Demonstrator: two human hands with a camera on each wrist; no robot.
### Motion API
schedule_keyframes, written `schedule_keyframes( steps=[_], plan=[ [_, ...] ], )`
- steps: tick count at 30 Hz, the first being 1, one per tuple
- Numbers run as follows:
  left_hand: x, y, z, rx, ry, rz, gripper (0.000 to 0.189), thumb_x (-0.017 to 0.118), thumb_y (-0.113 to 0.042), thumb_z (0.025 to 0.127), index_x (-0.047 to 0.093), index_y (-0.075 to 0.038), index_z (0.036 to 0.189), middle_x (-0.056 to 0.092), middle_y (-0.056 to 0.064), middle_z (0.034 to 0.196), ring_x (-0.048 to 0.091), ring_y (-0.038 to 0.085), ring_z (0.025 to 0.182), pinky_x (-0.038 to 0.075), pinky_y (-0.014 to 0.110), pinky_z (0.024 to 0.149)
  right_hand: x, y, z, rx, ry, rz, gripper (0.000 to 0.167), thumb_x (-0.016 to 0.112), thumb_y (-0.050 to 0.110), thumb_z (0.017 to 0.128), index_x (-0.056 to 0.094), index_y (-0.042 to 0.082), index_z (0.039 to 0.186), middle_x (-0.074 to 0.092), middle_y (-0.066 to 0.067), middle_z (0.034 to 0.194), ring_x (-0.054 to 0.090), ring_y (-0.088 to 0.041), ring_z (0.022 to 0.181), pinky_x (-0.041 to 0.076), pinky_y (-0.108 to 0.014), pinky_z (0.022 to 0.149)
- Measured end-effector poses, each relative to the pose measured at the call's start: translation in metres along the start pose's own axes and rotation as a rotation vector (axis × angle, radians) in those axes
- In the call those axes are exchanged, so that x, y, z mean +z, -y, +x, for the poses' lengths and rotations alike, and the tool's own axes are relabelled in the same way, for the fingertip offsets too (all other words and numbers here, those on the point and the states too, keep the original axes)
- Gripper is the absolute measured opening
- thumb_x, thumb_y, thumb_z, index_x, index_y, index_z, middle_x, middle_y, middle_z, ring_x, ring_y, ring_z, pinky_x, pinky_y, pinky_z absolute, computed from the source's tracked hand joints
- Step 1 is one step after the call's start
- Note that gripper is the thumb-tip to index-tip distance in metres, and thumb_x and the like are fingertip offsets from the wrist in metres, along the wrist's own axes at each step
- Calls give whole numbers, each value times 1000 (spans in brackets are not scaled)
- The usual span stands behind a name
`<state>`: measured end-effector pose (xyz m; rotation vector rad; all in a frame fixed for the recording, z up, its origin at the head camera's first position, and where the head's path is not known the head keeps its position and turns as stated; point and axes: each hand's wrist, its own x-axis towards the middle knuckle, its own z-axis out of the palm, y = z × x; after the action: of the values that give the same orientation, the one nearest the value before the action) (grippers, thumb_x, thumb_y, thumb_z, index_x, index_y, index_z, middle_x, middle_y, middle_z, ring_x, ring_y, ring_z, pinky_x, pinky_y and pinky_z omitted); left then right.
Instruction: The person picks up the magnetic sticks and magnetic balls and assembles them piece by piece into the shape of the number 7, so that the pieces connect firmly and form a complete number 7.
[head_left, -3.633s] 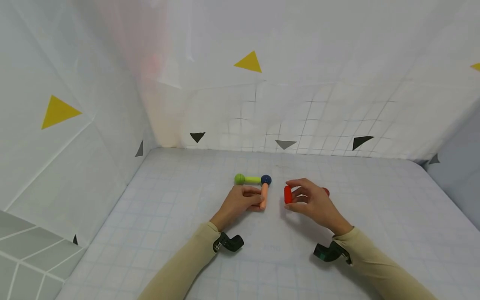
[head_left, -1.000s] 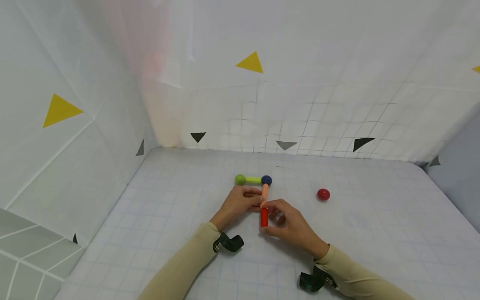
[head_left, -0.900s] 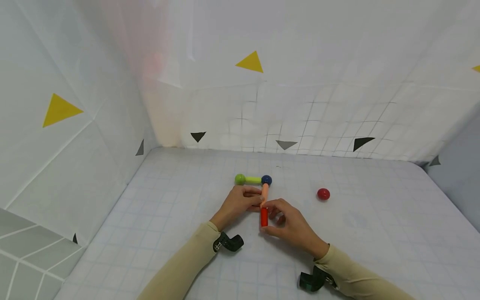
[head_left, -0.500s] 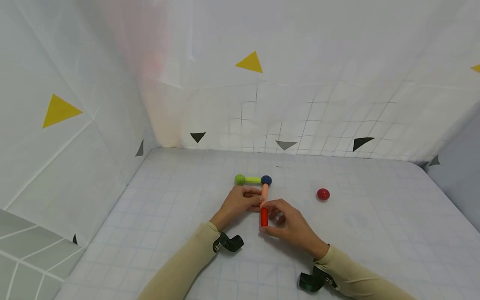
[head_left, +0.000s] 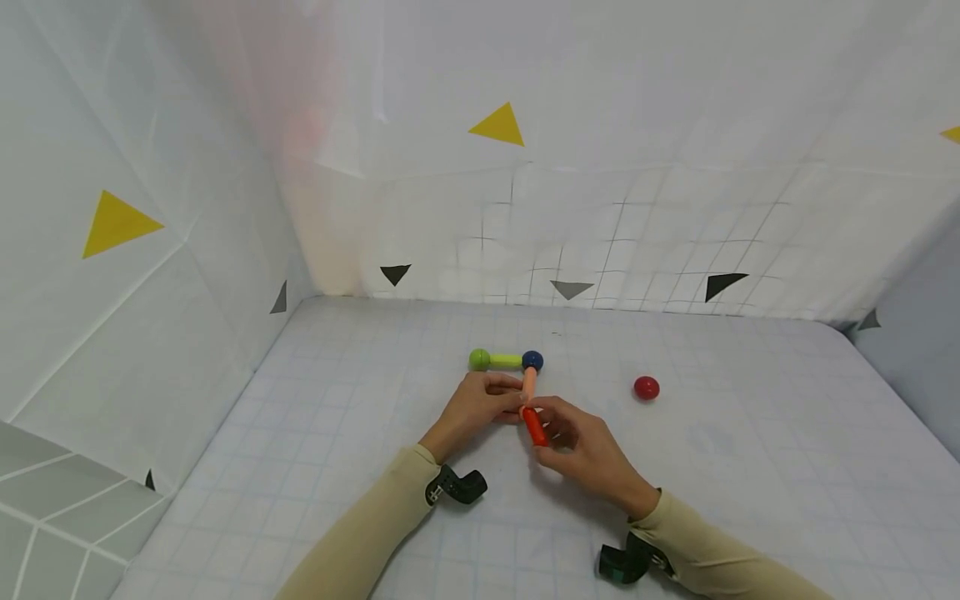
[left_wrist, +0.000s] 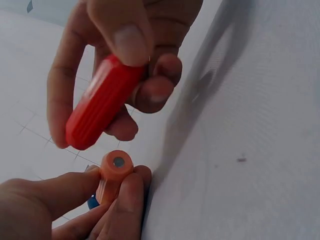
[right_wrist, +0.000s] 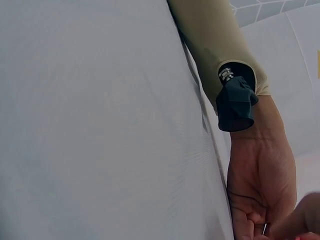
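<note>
My left hand (head_left: 483, 398) pinches an orange magnetic rod (head_left: 529, 383) between thumb and fingers. The rod's far end meets a dark blue ball (head_left: 532, 360), and a lime rod (head_left: 506, 361) joins that ball to a green ball (head_left: 479, 359). In the left wrist view, a grey metal disc shows in the orange rod's near end (left_wrist: 118, 162). My right hand (head_left: 588, 442) holds a ribbed red rod (left_wrist: 104, 102) by its two ends, thumb against one and a finger at the other. It hangs tilted just off the orange end, with a gap between them.
A loose red ball (head_left: 647, 388) lies on the white gridded tabletop (head_left: 750, 433), right of the hands. White sheeting (head_left: 637, 167) rises behind and at the left. Dark cameras (head_left: 626, 562) sit on both wrists.
The right hand brought the red rod leftward and nearer, from beside the red ball to the orange rod's end. Within the last half second the red rod tilted; the left hand stayed put.
</note>
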<state>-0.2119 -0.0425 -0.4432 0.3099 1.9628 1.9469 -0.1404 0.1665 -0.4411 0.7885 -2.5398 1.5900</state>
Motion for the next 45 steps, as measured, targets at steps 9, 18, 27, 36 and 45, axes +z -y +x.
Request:
schedule_keyframes(
  steps=[9,18,27,36,45],
  plan=[
    [-1,-1,-1,19,-7,73,33,76,-15,97,71,3,124,75,11,107,76,24,89,59,33,85,-4,-2,0,-32,-38,84,32,73,-1,97,71,5,128,69,-6,120,68,-26,100,58,-29,83],
    [-2,1,-1,-9,-29,100,35,78,-19,96,72,1,124,75,9,106,76,22,89,57,34,89,-5,-1,1,49,-50,200,22,78,0,93,71,3,114,72,-11,111,69,-27,92,59,-31,78],
    [-1,1,0,-5,-11,39,34,77,-14,97,70,5,124,75,11,106,76,24,88,60,33,82,-9,2,1,139,-96,234,35,75,12,98,61,-1,128,76,-8,108,69,-39,91,56,-30,75],
    [-1,0,0,-9,-33,104,33,78,-18,96,73,1,122,75,8,106,74,20,90,59,31,82,-10,5,0,225,-164,419,41,78,2,93,52,-6,124,71,-23,114,73,-35,99,61,-41,83],
    [-1,-1,-1,-8,-38,112,33,78,-20,96,73,0,122,75,7,107,74,20,91,58,31,86,-12,4,1,225,-205,354,37,77,6,95,53,0,122,73,-18,111,70,-44,94,60,-35,81]
  ],
)
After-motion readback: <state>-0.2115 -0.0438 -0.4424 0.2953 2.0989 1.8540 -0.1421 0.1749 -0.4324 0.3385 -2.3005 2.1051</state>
